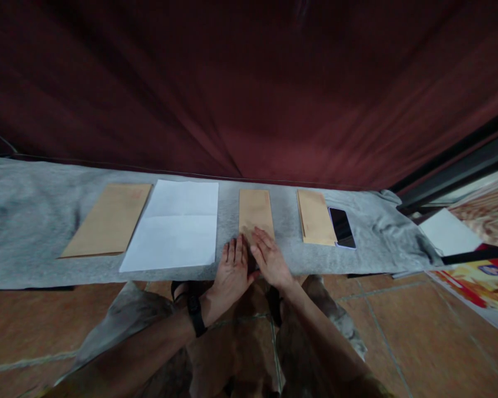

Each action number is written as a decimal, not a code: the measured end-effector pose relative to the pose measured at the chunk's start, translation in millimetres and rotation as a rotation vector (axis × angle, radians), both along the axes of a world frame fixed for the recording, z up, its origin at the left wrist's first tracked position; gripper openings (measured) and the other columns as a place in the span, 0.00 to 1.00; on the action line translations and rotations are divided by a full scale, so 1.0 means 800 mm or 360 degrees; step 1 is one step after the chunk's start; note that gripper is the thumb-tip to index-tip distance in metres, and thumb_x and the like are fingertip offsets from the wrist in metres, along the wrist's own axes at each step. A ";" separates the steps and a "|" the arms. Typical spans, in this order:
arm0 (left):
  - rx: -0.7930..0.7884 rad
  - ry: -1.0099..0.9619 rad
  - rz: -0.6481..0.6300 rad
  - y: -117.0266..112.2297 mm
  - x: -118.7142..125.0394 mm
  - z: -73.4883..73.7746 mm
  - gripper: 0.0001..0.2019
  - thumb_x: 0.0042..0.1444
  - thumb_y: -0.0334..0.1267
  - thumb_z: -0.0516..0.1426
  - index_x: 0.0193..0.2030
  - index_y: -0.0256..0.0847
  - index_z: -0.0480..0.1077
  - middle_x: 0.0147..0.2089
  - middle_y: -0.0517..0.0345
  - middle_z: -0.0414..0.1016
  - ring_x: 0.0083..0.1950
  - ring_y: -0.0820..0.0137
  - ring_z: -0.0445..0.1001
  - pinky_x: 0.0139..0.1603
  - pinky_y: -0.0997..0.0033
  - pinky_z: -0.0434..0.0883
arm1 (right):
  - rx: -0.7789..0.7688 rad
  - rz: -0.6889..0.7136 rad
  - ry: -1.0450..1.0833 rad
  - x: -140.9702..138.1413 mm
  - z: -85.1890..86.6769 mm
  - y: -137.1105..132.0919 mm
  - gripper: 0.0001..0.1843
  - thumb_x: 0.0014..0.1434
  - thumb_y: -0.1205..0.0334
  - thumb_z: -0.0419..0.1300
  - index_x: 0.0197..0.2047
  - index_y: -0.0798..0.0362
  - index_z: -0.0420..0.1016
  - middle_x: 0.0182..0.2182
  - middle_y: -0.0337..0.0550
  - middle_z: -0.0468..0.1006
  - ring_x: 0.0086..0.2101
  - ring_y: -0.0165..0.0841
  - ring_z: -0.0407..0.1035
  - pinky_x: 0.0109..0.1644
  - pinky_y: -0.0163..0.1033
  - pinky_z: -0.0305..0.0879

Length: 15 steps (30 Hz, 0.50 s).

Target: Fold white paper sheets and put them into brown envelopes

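Note:
A narrow brown envelope [255,210] lies in the middle of a grey cloth-covered table [33,221]. My left hand [231,271] and my right hand [269,258] rest flat side by side on its near end, fingers stretched out and pressing down. A black band sits on my left wrist. To the left lies a white sheet of paper [174,225] with fold creases, and further left a large brown envelope [110,220]. Right of my hands lies a small stack of brown envelopes [314,216], with a dark phone [342,227] beside it.
A dark red curtain [232,83] hangs right behind the table. The floor is brown tile [398,342]. At the right stand a dark frame, a white sheet [448,232] and a colourful printed poster [481,287]. My knees show below the table edge.

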<state>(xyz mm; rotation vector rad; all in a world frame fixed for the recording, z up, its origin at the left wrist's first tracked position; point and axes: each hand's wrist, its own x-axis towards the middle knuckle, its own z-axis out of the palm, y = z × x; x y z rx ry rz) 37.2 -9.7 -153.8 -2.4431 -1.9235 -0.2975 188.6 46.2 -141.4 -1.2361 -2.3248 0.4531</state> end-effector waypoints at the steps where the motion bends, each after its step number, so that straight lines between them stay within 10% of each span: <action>1: 0.0025 -0.0016 -0.0032 0.000 -0.001 -0.002 0.41 0.62 0.52 0.56 0.73 0.20 0.54 0.75 0.25 0.49 0.77 0.43 0.50 0.75 0.42 0.51 | -0.0008 0.0087 -0.0032 -0.006 -0.001 -0.004 0.28 0.75 0.53 0.42 0.71 0.54 0.61 0.70 0.48 0.63 0.70 0.36 0.53 0.73 0.48 0.54; 15: 0.0106 -0.0070 -0.0202 0.008 -0.010 -0.020 0.35 0.62 0.41 0.53 0.72 0.20 0.55 0.74 0.29 0.55 0.77 0.49 0.51 0.75 0.48 0.56 | 0.0152 -0.0046 -0.0207 -0.007 -0.030 -0.021 0.32 0.73 0.49 0.48 0.72 0.59 0.59 0.70 0.55 0.61 0.70 0.40 0.53 0.74 0.52 0.50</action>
